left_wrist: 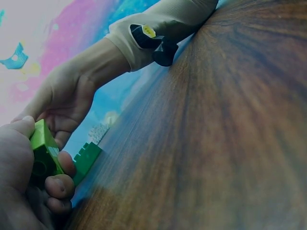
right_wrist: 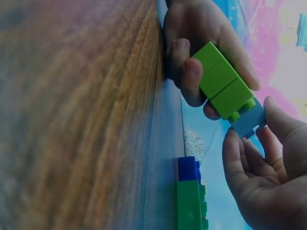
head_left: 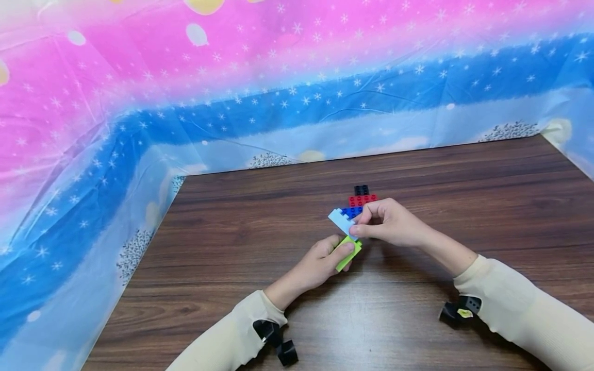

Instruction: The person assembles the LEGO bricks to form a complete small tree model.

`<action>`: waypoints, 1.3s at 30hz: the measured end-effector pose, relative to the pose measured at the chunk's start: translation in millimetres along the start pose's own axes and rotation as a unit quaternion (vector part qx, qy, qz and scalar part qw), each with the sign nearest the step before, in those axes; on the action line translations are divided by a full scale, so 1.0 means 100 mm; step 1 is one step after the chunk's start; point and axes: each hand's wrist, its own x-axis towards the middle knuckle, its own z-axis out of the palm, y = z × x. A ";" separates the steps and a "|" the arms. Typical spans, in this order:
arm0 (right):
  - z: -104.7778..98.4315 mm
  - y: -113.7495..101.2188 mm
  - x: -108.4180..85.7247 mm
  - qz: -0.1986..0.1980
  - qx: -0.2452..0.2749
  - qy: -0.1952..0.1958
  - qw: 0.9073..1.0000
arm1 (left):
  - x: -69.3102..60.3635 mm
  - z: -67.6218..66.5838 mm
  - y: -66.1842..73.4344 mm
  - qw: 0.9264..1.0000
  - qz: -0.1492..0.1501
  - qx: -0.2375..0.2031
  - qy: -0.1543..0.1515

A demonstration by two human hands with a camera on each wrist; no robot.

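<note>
Joined lime green toy bricks [head_left: 348,254] are gripped by my left hand [head_left: 319,260], thumb on one face and fingers curled behind. At their far end a light blue brick [head_left: 341,222] is pinched by my right hand [head_left: 394,224] between thumb and fingertips. In the right wrist view the light blue brick [right_wrist: 249,119] meets the studded end of the lime bricks [right_wrist: 223,82]; whether they are pressed fully together I cannot tell. Left-hand fingers partly cover the lime bricks [left_wrist: 43,132] in the left wrist view.
Just beyond the hands, a black brick [head_left: 361,190], red bricks [head_left: 357,201] and a blue brick [head_left: 351,212] lie on the brown wooden table [head_left: 223,247]. A green brick [right_wrist: 188,205] shows in the right wrist view. A patterned cloth [head_left: 278,123] borders the table's back and left.
</note>
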 end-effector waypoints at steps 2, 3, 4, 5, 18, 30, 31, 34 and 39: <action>0.00 0.00 0.00 0.001 -0.001 0.002 1.000 | 0.00 -0.01 0.00 1.000 0.000 0.004 0.002; 0.00 -0.01 0.01 0.002 -0.002 0.001 1.000 | -0.01 -0.01 0.00 1.000 -0.002 0.005 0.004; 0.00 -0.01 0.00 0.002 -0.004 0.000 1.000 | -0.01 -0.01 0.00 1.000 -0.003 0.004 0.004; 0.00 -0.02 0.00 0.002 -0.009 -0.003 1.000 | -0.01 -0.01 0.00 1.000 -0.005 0.003 0.004; -0.44 -0.19 -0.11 -0.049 -0.306 0.009 0.951 | 0.04 0.00 0.06 0.998 -0.034 -0.038 0.035; -0.40 -0.18 -0.09 0.018 -0.375 -0.107 0.921 | 0.01 0.00 0.06 0.997 -0.038 -0.047 0.038; -0.39 -0.19 -0.09 0.021 -0.368 -0.113 0.923 | 0.02 0.00 0.06 0.998 -0.037 -0.047 0.038; -0.36 -0.21 -0.11 0.033 -0.345 -0.135 0.928 | 0.02 0.01 0.05 0.998 -0.038 -0.046 0.036; -0.30 -0.22 -0.13 0.044 -0.311 -0.183 0.932 | 0.01 0.02 0.05 0.997 -0.042 -0.042 0.042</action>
